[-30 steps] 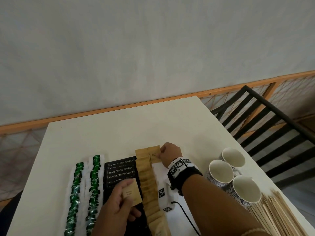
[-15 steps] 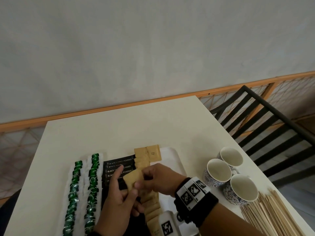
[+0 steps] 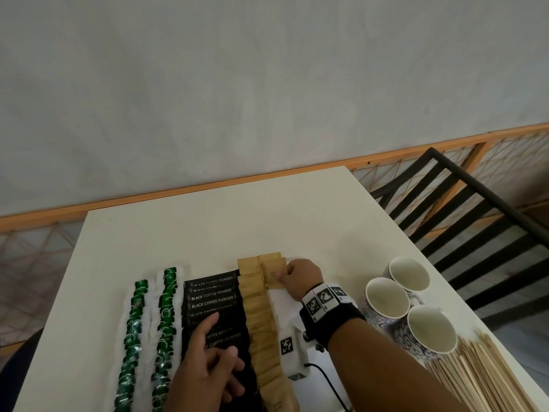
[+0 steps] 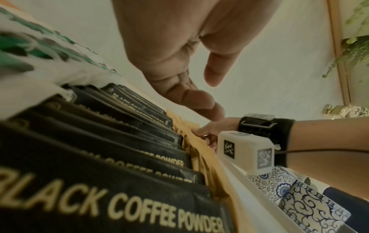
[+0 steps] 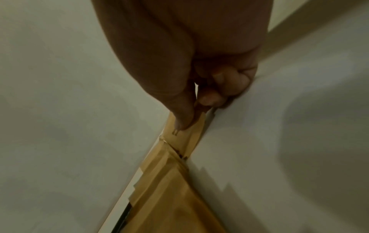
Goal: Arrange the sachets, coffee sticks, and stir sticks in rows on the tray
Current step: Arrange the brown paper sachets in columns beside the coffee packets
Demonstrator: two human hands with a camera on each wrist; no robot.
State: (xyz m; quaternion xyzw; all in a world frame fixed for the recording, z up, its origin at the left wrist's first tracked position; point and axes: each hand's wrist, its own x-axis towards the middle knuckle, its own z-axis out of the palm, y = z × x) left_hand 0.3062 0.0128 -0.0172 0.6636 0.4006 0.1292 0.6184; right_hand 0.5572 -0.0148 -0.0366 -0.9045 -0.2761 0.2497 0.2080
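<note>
On the white tray (image 3: 282, 301) lie rows, left to right: two of green-and-white sachets (image 3: 136, 331), one of black coffee sticks (image 3: 212, 295) (image 4: 123, 159), and one of brown paper sachets (image 3: 261, 322). A second brown row begins at the far end. My right hand (image 3: 285, 276) (image 5: 191, 116) pinches a brown sachet (image 3: 273, 276) (image 5: 185, 134) there, thumb on top, low on the tray. My left hand (image 3: 208, 361) (image 4: 201, 88) hovers over the black sticks, fingers relaxed and empty. Wooden stir sticks (image 3: 481, 379) lie in a pile at the table's right front.
Three blue-patterned cups (image 3: 410, 310) (image 4: 307, 203) stand right of the tray, between it and the stir sticks. A black chair (image 3: 463, 221) stands off the table's right side. The far half of the white table (image 3: 208, 230) is bare.
My right hand took a brown sachet from my left hand and carried it to the far end of the tray, beside the brown row. My left hand, now empty, sank over the black sticks.
</note>
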